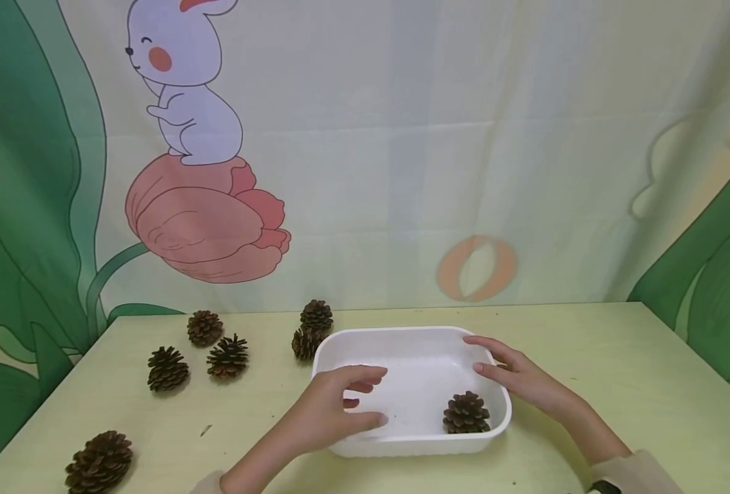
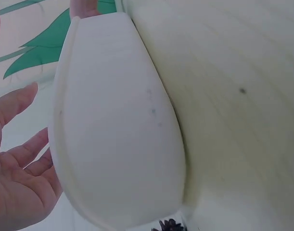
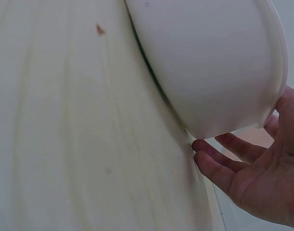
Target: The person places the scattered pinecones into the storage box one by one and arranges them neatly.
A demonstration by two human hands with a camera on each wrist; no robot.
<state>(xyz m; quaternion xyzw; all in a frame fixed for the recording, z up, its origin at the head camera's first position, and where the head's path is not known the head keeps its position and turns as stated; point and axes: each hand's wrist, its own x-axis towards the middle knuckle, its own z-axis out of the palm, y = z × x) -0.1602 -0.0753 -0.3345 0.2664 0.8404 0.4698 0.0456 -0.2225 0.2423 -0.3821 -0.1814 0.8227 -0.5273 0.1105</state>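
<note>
Left hand [image 1: 334, 409] spread, right hand [image 1: 525, 379] touching tray [image 1: 405, 447]

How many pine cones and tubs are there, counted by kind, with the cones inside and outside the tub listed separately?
Pine cones outside the tub: 6
Pine cone inside the tub: 1
White tub: 1
Total: 8

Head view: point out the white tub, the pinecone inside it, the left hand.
White tub [image 1: 411, 448]: head view, front wall.
Pinecone [image 1: 466, 413]: head view, middle scales.
Left hand [image 1: 329, 409]: head view, back of hand.
</note>
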